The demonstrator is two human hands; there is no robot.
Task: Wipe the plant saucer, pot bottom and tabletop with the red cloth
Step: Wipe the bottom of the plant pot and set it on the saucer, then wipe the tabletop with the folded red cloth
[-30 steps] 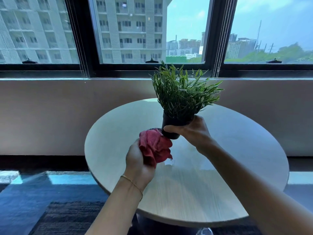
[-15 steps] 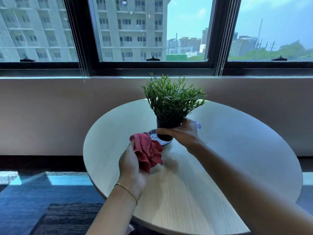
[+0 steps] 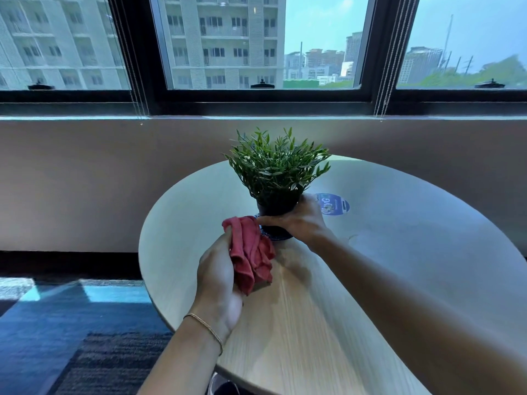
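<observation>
Both hands are occupied: right hand (image 3: 302, 223) is lowering the gripped pot (image 3: 275, 206) back onto the saucer (image 3: 278, 237); left hand (image 3: 216, 277) is clutching the cloth (image 3: 251, 252); desk (image 3: 399, 252) wiping probably remains.

We see a round desk (image 3: 399, 280) with a pale wood-grain top filling the middle and lower right of the frame, its far edge close to the wall under the window. Just left of centre, a blue-patterned saucer (image 3: 281, 238) sits on the top, and the dark pot (image 3: 273, 208) stands in it. Just right of the pot, a round blue sticker (image 3: 334, 204) lies flat on the surface; we cannot read its print. A faint curved mark (image 3: 353, 237) shows below the sticker.
</observation>
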